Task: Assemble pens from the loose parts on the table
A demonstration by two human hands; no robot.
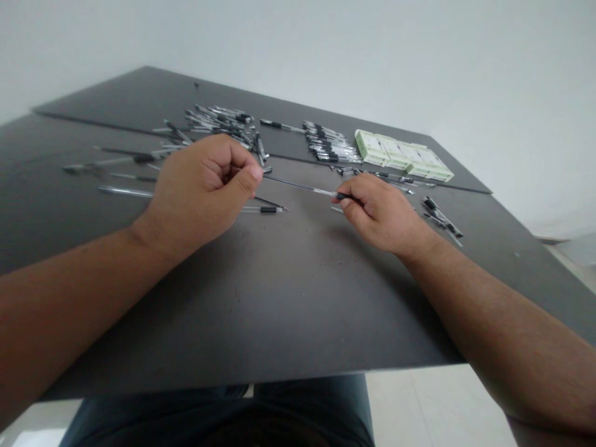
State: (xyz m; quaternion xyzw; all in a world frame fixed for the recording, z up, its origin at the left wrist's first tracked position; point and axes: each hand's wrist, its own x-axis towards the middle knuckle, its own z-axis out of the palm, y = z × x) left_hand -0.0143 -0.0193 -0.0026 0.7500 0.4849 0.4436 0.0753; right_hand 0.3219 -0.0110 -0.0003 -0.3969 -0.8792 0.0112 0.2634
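Note:
My left hand (209,186) is closed in a pinch on one end of a thin dark ink refill (291,182). The refill's other end runs into a clear pen barrel (325,192) with a black grip. My right hand (379,211) is closed around that barrel at its grip, fingers pressed together. Both hands are above the table, and the refill and barrel form nearly one line between them. Below and beyond my left hand lie a loose pen barrel with a black grip (269,210) and a dark refill (272,203), partly hidden by the hand.
A jumbled heap of pen parts (218,121) lies beyond my left hand. Farther right are a stack of clear pens (330,143) and green-white boxes (403,155). Caps and small parts (347,172) lie behind my right hand, more pieces (442,217) to its right. The grey table (288,298) has a seam.

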